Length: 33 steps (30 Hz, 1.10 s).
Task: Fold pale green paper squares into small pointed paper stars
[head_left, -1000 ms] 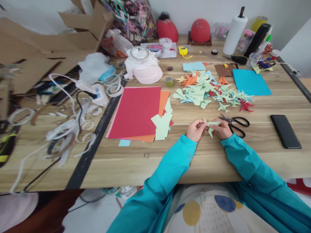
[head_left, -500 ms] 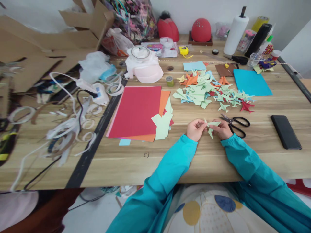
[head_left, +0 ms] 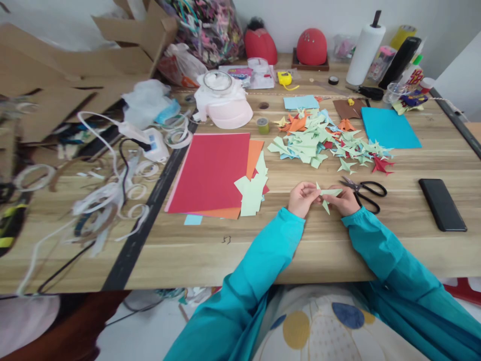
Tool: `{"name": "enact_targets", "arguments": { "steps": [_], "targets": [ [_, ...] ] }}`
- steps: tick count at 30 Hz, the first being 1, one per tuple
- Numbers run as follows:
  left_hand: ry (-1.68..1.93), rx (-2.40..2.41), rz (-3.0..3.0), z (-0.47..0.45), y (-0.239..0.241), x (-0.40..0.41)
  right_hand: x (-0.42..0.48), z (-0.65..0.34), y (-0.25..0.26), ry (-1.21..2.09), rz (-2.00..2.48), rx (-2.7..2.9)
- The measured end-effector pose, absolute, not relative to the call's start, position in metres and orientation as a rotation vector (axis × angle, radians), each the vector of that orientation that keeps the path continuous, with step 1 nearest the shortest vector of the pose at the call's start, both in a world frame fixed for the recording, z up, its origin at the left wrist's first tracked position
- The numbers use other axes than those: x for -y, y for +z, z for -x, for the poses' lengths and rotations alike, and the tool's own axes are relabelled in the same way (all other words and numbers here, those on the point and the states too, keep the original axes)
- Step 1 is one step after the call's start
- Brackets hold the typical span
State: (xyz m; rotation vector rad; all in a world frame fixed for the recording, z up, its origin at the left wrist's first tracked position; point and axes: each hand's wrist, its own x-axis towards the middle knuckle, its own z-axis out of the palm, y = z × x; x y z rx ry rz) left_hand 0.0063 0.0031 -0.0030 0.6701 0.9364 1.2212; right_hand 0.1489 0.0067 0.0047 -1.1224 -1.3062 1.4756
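Observation:
Between my two hands is a pale green origami crane (head_left: 329,192), its pointed folds sticking out. My left hand (head_left: 301,198) pinches it from the left, fingers closed. On the other side my right hand (head_left: 344,200) grips it between thumb and fingers. Black-handled scissors (head_left: 364,190) lie just beyond my right hand, blades partly apart. A heap of folded paper cranes (head_left: 311,143), mostly pale green with some orange, red and blue, spreads across the table above my hands. Loose pale green paper pieces (head_left: 252,193) lie left of my left hand.
Red sheets (head_left: 210,170) over orange ones lie left of centre. A black phone (head_left: 442,204) rests at the right. Blue paper (head_left: 391,128) sits behind the scissors. Tangled cords and white tape rolls (head_left: 145,169) crowd the left, near a cardboard box (head_left: 124,55).
Almost nothing differs. Both hands keep hold of the crane at the same spot, with only a very slight shift of the fingers.

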Motion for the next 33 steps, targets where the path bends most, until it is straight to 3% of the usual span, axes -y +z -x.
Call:
{"name": "enact_targets", "arguments": {
  "steps": [33],
  "targets": [
    [1.171,-0.937,-0.830,-0.003,-0.006,-0.006,-0.005,-0.147,0.014,1.484,1.183,1.333]
  ]
}}
